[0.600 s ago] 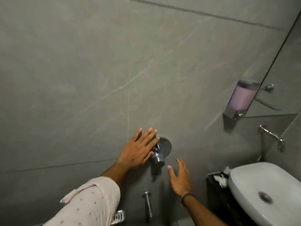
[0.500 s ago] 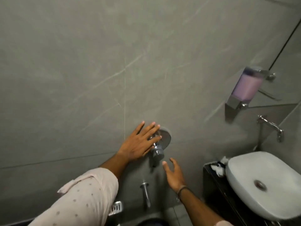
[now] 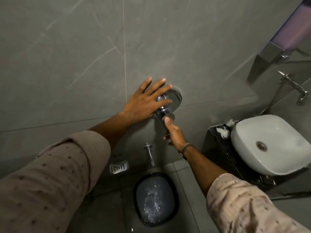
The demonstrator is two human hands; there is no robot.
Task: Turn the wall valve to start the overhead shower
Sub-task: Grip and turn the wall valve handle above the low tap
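Observation:
A chrome wall valve (image 3: pixel 175 99) with a round backplate and a protruding handle (image 3: pixel 164 113) sits on the grey tiled wall. My left hand (image 3: pixel 144 102) lies flat against the wall with fingers spread, its fingers over the valve's upper stem. My right hand (image 3: pixel 174 134) reaches up from below, its thumb pressed on the round end of the handle and its fingers curled under it. A chrome spout (image 3: pixel 150 154) juts from the wall beneath the valve. No overhead shower head is in view.
A dark bucket (image 3: pixel 155 200) holding water stands on the floor under the spout. A soap dish (image 3: pixel 119 168) hangs left of it. A white basin (image 3: pixel 271 145) on a dark counter, a basin tap (image 3: pixel 294 86) and a pink soap dispenser (image 3: pixel 289 32) are at the right.
My right hand rose from below and took hold of the valve handle. The view tilted down, bringing the bucket and floor into sight. My left hand stayed on the wall.

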